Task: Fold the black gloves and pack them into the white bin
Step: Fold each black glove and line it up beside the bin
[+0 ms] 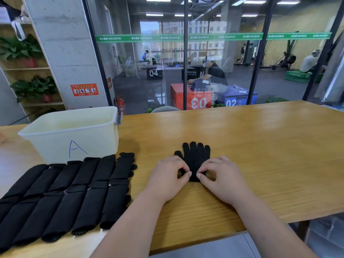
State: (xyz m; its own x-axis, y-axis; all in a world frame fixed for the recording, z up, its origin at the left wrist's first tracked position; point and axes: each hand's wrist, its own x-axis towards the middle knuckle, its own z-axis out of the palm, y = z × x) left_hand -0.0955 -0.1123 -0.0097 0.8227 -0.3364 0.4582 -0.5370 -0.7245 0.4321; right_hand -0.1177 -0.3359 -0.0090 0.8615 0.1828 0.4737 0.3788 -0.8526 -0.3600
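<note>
Near the table's [260,146] front edge, the left hand [167,175] and right hand [221,175] each pinch the cuff end of a glove [195,155] between thumb and forefinger; it lies flat, fingers pointing away. Rolled gloves [65,194] lie in rows at the front left. Behind them, the bin [74,138] stands near the far-left edge.
</note>
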